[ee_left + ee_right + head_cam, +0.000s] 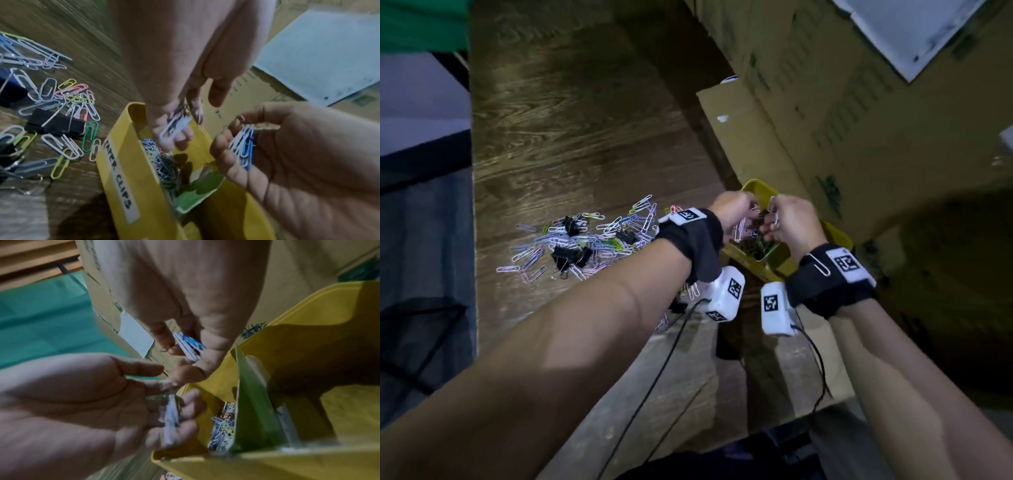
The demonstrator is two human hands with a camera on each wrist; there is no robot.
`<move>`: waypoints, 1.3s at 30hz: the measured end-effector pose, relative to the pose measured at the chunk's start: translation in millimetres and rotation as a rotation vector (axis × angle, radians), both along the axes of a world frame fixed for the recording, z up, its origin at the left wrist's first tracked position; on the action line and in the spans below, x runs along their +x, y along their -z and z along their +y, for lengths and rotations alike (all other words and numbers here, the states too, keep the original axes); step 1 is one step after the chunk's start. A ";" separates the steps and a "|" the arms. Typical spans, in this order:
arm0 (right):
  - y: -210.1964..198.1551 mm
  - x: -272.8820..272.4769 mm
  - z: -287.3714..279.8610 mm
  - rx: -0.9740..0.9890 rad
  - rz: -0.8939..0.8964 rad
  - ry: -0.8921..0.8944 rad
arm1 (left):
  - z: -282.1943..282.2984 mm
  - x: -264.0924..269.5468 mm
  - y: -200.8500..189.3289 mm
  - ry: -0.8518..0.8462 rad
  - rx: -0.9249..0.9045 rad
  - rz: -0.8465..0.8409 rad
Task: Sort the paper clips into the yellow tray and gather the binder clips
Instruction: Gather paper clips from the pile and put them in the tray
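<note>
The yellow tray (837, 236) stands at the table's right side, its label reading "PAPER CLIPS" (121, 178). A green divider (197, 193) splits it, and mixed paper clips (164, 164) fill the left compartment. Both hands hover over the tray. My left hand (748, 214) holds a few white paper clips (176, 128) in curled fingers. My right hand (772, 221) pinches a bunch of white and blue paper clips (243, 146). To the left on the table lies a loose pile of coloured paper clips (599, 236) with black binder clips (570, 255) among them.
Cardboard boxes (825, 137) rise right behind and beside the tray. The wooden table (571, 120) ends at its left edge near a dark floor. One paper clip (822, 265) hangs on my right wrist band. Black cables (654, 387) trail from both wrist cameras.
</note>
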State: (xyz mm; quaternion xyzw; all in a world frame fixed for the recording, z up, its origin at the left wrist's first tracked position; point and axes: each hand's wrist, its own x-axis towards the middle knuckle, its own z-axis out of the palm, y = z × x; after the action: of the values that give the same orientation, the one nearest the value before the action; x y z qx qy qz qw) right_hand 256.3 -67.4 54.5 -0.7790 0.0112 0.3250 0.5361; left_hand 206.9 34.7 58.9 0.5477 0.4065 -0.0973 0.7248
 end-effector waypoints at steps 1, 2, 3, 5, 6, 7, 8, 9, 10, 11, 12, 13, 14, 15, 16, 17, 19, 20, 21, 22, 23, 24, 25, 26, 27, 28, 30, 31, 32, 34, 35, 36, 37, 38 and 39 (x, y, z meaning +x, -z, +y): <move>5.1 5.1 1.2 -0.052 -0.025 -0.027 | -0.8 2.8 3.6 0.047 0.061 0.020; 8.3 8.6 2.4 -0.110 -0.056 -0.060 | -1.5 3.1 5.4 0.085 0.118 0.022; 11.2 11.7 3.3 -0.176 -0.091 -0.112 | -1.8 1.3 5.4 0.102 0.162 0.006; 14.5 15.5 4.5 -0.296 -0.156 -0.245 | 1.6 -5.5 6.2 0.089 0.222 -0.047; 15.8 17.0 5.1 -0.317 -0.162 -0.306 | 5.2 -11.5 6.7 0.076 0.253 -0.076; 14.8 17.3 5.1 -0.319 -0.155 -0.353 | 10.1 -19.5 7.8 0.074 0.282 -0.101; 12.7 17.1 4.7 -0.308 -0.154 -0.379 | 15.9 -28.8 7.7 0.073 0.308 -0.123; 10.0 16.6 3.2 -0.286 -0.167 -0.385 | 24.2 -41.7 8.8 0.087 0.337 -0.123; 8.2 15.1 1.9 -0.249 -0.189 -0.379 | 33.6 -56.8 10.5 0.112 0.374 -0.107; 5.5 11.5 0.6 -0.197 -0.223 -0.373 | 44.3 -72.8 12.2 0.153 0.429 -0.076; 2.9 5.7 -0.6 -0.132 -0.248 -0.374 | 55.2 -89.5 14.7 0.198 0.503 -0.041; -0.6 -2.1 -1.1 -0.061 -0.258 -0.386 | 66.1 -106.9 18.5 0.249 0.597 0.000; -2.7 -10.7 -1.1 -0.001 -0.261 -0.420 | 74.9 -123.8 22.2 0.305 0.690 0.044; -3.9 -20.6 -1.1 0.049 -0.256 -0.476 | 81.2 -139.3 25.9 0.370 0.771 0.092; -3.4 -31.8 -0.3 0.070 -0.249 -0.553 | 85.0 -153.8 29.8 0.443 0.829 0.132; -2.9 -43.9 0.5 0.072 -0.242 -0.642 | 86.1 -167.3 35.0 0.518 0.860 0.155; 4.5 -67.1 3.8 0.019 -0.298 -0.826 | 82.1 -188.8 47.4 0.659 0.911 0.158; 13.1 -76.4 6.3 -0.045 -0.382 -0.915 | 78.9 -197.4 55.7 0.719 0.940 0.154; 23.3 -84.7 9.0 -0.132 -0.473 -0.998 | 74.4 -203.4 62.5 0.769 0.969 0.155; 34.5 -90.7 11.8 -0.226 -0.540 -1.056 | 67.9 -205.9 67.1 0.815 0.991 0.167; 44.5 -95.5 14.4 -0.307 -0.572 -1.087 | 59.0 -205.4 68.8 0.839 1.006 0.180; 53.1 -98.3 17.3 -0.375 -0.585 -1.097 | 48.9 -202.9 69.6 0.834 1.023 0.193; 59.1 -100.9 20.2 -0.423 -0.594 -1.093 | 39.2 -200.2 70.9 0.816 1.051 0.199; 63.8 -103.0 23.6 -0.460 -0.609 -1.088 | 31.2 -196.9 73.0 0.796 1.085 0.219; 66.0 -104.1 26.9 -0.489 -0.626 -1.083 | 25.7 -194.5 77.7 0.774 1.108 0.238; 68.1 -104.7 30.3 -0.514 -0.635 -1.075 | 22.1 -192.8 81.6 0.747 1.116 0.255; 71.4 -104.5 35.4 -0.542 -0.631 -1.040 | 19.7 -192.3 88.8 0.680 1.103 0.251; 73.1 -104.2 36.9 -0.536 -0.632 -1.010 | 19.8 -192.8 91.3 0.639 1.087 0.227; 75.3 -103.8 37.8 -0.521 -0.635 -0.978 | 20.1 -193.6 91.9 0.598 1.062 0.200; 76.4 -103.6 37.2 -0.460 -0.611 -0.906 | 22.4 -196.4 92.9 0.531 1.033 0.133; 74.9 -103.6 36.1 -0.426 -0.598 -0.869 | 24.4 -198.0 94.0 0.516 1.022 0.108; 72.3 -103.3 34.1 -0.393 -0.594 -0.827 | 26.6 -199.2 94.3 0.509 0.992 0.092; 68.5 -103.1 30.9 -0.361 -0.597 -0.784 | 28.8 -200.6 94.7 0.498 0.955 0.069; 64.9 -102.9 27.5 -0.328 -0.600 -0.742 | 30.7 -201.7 94.2 0.482 0.902 0.049; 61.1 -102.6 23.6 -0.297 -0.600 -0.705 | 32.9 -203.3 94.1 0.451 0.845 0.022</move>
State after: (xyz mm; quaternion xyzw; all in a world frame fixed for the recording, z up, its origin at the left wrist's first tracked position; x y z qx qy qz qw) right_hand 153.7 -43.8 -6.6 -0.8628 -0.3622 0.2428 0.2559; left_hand 3.6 67.5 -35.3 0.8679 0.2892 -0.0842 0.3950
